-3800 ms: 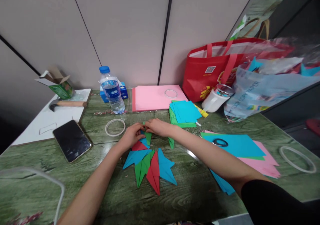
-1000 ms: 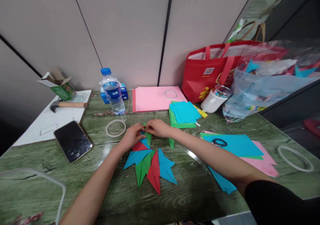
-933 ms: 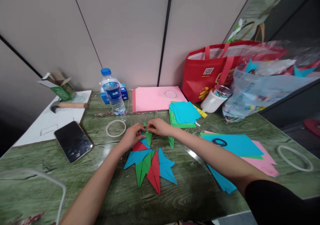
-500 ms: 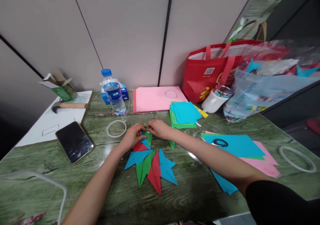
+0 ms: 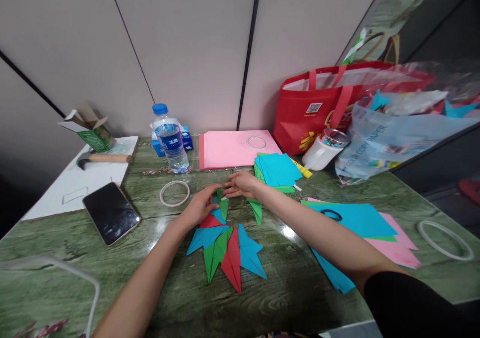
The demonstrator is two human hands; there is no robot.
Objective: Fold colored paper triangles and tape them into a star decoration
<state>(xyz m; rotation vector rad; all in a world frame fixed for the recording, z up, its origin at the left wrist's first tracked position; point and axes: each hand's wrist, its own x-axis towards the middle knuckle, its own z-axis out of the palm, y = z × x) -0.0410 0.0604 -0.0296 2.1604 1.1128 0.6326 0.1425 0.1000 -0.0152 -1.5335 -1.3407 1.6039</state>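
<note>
On the table lies a curved row of folded paper pieces: a blue piece (image 5: 252,252), a red piece (image 5: 232,263), a green piece (image 5: 215,255) and more curling up the left side. My left hand (image 5: 200,205) is at the upper end of this row, thumb and fingers closed around the edge of a folded blue paper (image 5: 216,213) beside a folded green paper (image 5: 224,208). My right hand (image 5: 242,184) is just right of it, its fingers apart and holding nothing visible. A small white bit shows under its fingertips. Another folded green paper (image 5: 255,211) lies below my right wrist.
Blue and green paper squares (image 5: 279,170), a pink pad (image 5: 228,150) and a water bottle (image 5: 170,140) stand behind. Scissors (image 5: 332,215) lie on paper sheets (image 5: 360,220) at right. A phone (image 5: 111,213), hammer (image 5: 108,158) and tape roll (image 5: 175,194) are left.
My right hand has lifted slightly up and back, and its pinched fingers have spread. My left hand stays at nearly the same place, and the folded papers look unmoved.
</note>
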